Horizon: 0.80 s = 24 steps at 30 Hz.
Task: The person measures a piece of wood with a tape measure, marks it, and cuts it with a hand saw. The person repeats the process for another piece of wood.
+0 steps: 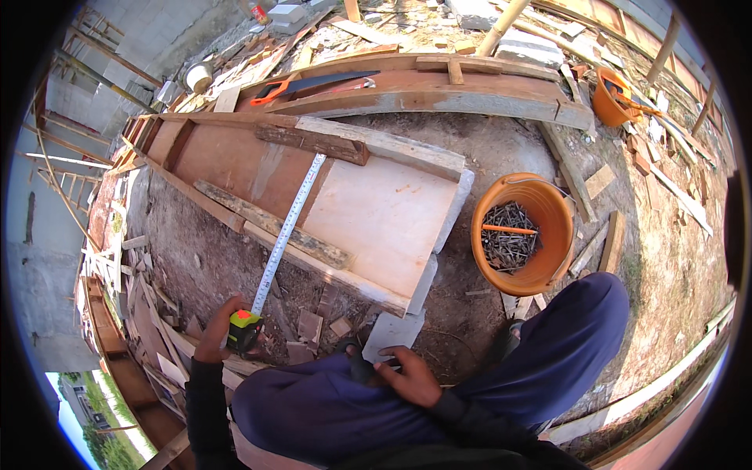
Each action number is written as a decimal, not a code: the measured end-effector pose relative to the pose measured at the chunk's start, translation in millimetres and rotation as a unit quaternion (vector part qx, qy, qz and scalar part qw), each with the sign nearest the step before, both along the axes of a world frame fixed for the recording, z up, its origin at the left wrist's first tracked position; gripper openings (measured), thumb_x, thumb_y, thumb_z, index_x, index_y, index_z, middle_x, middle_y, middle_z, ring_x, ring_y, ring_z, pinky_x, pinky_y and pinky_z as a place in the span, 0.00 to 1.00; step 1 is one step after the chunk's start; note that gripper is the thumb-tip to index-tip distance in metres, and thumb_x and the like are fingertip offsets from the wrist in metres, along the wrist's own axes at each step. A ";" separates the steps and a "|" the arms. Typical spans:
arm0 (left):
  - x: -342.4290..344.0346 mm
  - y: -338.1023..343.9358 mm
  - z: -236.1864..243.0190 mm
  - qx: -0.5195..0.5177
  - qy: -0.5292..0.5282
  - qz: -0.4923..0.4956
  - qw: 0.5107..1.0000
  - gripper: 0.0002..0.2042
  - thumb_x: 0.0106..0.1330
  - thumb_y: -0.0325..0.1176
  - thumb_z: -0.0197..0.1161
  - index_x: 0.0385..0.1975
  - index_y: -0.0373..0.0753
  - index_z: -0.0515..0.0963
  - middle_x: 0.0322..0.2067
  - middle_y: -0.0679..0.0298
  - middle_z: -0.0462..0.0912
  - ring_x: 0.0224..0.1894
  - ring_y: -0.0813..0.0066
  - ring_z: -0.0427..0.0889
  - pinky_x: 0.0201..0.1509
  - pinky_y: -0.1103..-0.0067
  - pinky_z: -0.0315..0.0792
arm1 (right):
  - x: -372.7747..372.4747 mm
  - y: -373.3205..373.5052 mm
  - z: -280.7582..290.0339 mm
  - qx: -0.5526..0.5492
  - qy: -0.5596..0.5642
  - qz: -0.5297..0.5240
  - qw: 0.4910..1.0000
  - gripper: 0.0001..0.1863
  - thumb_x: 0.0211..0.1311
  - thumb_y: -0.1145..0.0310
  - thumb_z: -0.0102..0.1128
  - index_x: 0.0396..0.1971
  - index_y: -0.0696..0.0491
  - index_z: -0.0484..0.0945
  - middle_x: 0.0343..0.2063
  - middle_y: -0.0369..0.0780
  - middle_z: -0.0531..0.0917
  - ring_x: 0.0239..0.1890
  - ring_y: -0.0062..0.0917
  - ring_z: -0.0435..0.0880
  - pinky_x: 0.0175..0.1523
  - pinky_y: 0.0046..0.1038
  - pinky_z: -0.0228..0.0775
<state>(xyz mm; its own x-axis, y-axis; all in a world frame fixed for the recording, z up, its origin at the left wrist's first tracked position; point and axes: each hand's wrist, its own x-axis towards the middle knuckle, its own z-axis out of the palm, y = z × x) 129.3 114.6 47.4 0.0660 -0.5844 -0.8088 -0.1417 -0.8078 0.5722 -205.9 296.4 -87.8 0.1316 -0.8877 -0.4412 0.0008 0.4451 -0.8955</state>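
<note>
My left hand (215,333) is closed around a yellow-green and black tape measure (244,330). Its white blade (288,229) runs out over a long wooden panel with raised board edges (381,202), ending beside a short dark wood block (312,144). A loose, rough batten (274,225) lies along the panel beneath the blade. Between my knees, my right hand (411,377) is loosely curved with finger and thumb apart, and nothing shows in it. An orange bucket (558,235) holding many nails (505,252) and an orange pencil (509,229) stands right of the panel.
A handsaw (321,84) with an orange handle lies on another long plank form (399,99) behind. A second orange bucket (612,98) with tools stands at the far right. Timber offcuts (580,168) litter the dirt. A pale block (394,332) supports the near end.
</note>
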 end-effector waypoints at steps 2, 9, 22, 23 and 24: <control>6.9 -4.2 0.7 0.008 0.016 -0.024 1.000 0.28 0.79 0.58 0.46 0.43 0.34 0.79 0.31 0.56 0.86 0.29 0.65 0.89 0.28 0.68 0.85 | -0.9 -0.3 1.0 0.000 0.004 0.002 1.000 0.22 0.70 0.60 0.67 0.53 0.61 0.78 0.48 0.51 0.84 0.48 0.38 0.87 0.50 0.35 0.80; 0.9 -12.5 2.7 0.043 0.035 -0.028 0.998 0.28 0.81 0.57 0.44 0.43 0.33 0.77 0.30 0.56 0.85 0.27 0.66 0.89 0.25 0.70 0.85 | -3.1 -2.5 3.9 0.013 0.003 0.005 1.000 0.22 0.70 0.58 0.66 0.53 0.61 0.78 0.49 0.53 0.83 0.49 0.42 0.87 0.53 0.36 0.79; 15.3 -17.7 -13.1 0.018 0.027 -0.030 0.999 0.29 0.80 0.57 0.46 0.46 0.31 0.78 0.31 0.54 0.87 0.29 0.64 0.90 0.27 0.67 0.87 | 5.8 0.1 -10.4 0.018 0.020 0.015 1.000 0.22 0.70 0.57 0.67 0.53 0.59 0.79 0.48 0.51 0.85 0.48 0.39 0.87 0.52 0.35 0.79; 15.8 -19.6 -13.0 0.021 0.025 -0.031 0.999 0.29 0.80 0.57 0.46 0.46 0.31 0.78 0.32 0.54 0.87 0.29 0.64 0.90 0.27 0.66 0.87 | 5.1 -1.0 -10.0 0.023 0.018 0.021 0.999 0.23 0.70 0.56 0.66 0.54 0.60 0.79 0.49 0.52 0.84 0.49 0.41 0.87 0.53 0.36 0.79; 16.8 -20.9 -13.4 0.024 0.024 -0.032 0.999 0.29 0.80 0.57 0.47 0.46 0.31 0.78 0.32 0.54 0.87 0.29 0.63 0.90 0.27 0.66 0.88 | 4.2 -2.5 -9.0 0.029 0.017 0.026 0.999 0.24 0.70 0.56 0.66 0.54 0.61 0.78 0.51 0.53 0.83 0.50 0.42 0.87 0.54 0.37 0.79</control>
